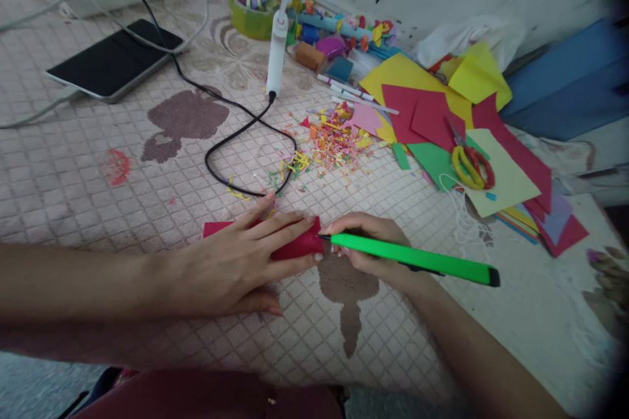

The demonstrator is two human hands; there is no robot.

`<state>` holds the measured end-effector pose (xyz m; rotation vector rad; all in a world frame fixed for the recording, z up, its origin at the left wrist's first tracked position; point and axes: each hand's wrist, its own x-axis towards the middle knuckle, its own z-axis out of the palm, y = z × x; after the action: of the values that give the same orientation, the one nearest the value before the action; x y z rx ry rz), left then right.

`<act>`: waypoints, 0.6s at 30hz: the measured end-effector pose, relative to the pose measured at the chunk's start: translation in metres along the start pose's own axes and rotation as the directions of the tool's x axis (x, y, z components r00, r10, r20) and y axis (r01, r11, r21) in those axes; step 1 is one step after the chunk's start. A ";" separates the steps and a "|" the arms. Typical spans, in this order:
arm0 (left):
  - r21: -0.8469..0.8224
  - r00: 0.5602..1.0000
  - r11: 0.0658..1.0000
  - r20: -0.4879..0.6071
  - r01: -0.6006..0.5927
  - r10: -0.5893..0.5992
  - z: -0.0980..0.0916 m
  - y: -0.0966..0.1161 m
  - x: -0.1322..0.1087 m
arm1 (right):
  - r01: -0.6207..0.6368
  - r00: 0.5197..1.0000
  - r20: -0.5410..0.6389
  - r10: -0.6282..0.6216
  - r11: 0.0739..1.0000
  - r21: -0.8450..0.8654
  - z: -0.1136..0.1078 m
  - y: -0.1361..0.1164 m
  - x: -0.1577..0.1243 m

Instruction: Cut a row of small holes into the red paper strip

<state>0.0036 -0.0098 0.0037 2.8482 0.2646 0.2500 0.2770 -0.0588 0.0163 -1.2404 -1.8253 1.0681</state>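
My left hand [240,262] lies flat, fingers stretched out, pressing a piece of red paper [299,247] onto the quilted cloth [147,209]. My right hand [368,249] is closed around a bright green cutter knife [417,260], its tip touching the right edge of the red paper. The knife's body points away to the right. Most of the red paper is hidden under my left hand.
Paper scraps [334,141] lie just beyond the hands. Coloured paper sheets [432,111] with yellow-handled scissors [472,167] sit at the right. A white glue gun [278,46] with a black cable [236,137], a tape roll [248,13] and a tablet [115,59] lie farther back.
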 end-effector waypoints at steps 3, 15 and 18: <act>-0.023 1.000 1.000 0.007 -0.005 0.006 -0.001 -0.001 -0.001 | -0.004 1.000 0.016 0.004 1.000 -0.017 -0.001 -0.001 0.000; 0.005 1.000 1.000 0.029 0.010 -0.010 0.002 0.000 0.000 | -0.004 0.999 0.036 0.003 1.000 0.011 -0.002 0.001 -0.002; 0.000 1.000 1.000 0.015 0.008 -0.008 0.002 0.000 0.000 | 0.002 1.000 0.025 -0.002 1.000 0.006 -0.001 0.001 -0.002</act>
<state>0.0041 -0.0104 0.0024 2.8475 0.2728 0.2264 0.2790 -0.0602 0.0158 -1.2269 -1.8407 1.0920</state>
